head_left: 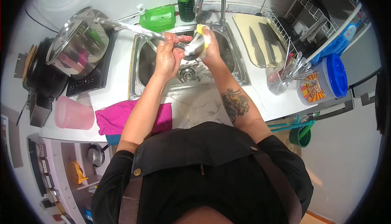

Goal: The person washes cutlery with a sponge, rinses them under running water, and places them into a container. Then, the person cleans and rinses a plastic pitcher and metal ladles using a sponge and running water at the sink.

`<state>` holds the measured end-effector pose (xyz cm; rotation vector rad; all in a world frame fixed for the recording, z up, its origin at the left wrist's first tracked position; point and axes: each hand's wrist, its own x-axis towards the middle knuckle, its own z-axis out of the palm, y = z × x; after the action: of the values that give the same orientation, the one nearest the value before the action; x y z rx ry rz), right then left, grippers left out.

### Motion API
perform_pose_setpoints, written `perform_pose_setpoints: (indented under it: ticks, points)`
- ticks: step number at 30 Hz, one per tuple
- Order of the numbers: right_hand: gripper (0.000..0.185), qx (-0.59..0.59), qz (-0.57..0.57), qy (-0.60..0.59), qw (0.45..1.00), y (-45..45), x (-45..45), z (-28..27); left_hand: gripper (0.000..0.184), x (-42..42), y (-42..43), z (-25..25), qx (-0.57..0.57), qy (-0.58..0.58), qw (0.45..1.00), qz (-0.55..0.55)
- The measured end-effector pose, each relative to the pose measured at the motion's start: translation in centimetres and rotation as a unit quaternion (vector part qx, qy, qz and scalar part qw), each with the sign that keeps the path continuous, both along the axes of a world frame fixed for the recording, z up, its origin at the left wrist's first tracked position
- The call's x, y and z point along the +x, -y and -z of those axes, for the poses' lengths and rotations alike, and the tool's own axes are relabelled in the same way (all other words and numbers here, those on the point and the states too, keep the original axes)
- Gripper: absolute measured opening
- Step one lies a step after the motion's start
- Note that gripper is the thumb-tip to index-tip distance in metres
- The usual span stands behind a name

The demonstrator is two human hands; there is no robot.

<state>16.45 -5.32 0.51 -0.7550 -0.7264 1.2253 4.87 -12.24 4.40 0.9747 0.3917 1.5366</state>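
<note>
Over the steel sink (142, 71), my left hand (168, 57) is closed around the shaft of a long-handled ladle (140, 30), whose handle slants up to the left with white foam on it. My right hand (211, 48) presses a yellow, foam-covered sponge (200, 32) against the dark rounded head of the ladle. Both hands are wet and close together above the drain (187, 74). Behind them, the curved faucet (223, 4) stands at the back of the sink.
At left are a large steel pot (79, 40), a pink container (73, 113) and a magenta cloth (116, 117). Green bottles (186, 2) stand behind the sink. To the right lie knives on a cutting board (244, 24), beside a utensil holder (277, 83) and a blue-lidded tub (326, 81).
</note>
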Motion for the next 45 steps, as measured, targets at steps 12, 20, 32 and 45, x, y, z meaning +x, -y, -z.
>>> perform_pose_setpoints:
  ticks: [12,20,32,45]
  points:
    - [0.029,0.186,-0.24,0.221,0.927,1.8,2.3,-0.5,0.023,-3.6,-3.6,2.7,-0.274,0.023,0.953,-0.126]
    - [0.032,0.25,-0.224,0.381,0.862,2.4,1.9,-2.0,0.041,-2.9,-3.2,3.2,-0.113,-0.165,0.938,-0.284]
    - [0.013,0.309,-0.087,0.806,0.497,4.5,-1.7,-0.6,0.045,-1.1,-3.2,3.7,0.027,-0.279,0.902,-0.327]
    - [0.028,0.218,-0.228,0.538,0.782,1.6,3.1,-2.7,0.047,-2.9,-4.9,3.3,0.053,-0.185,0.953,-0.234]
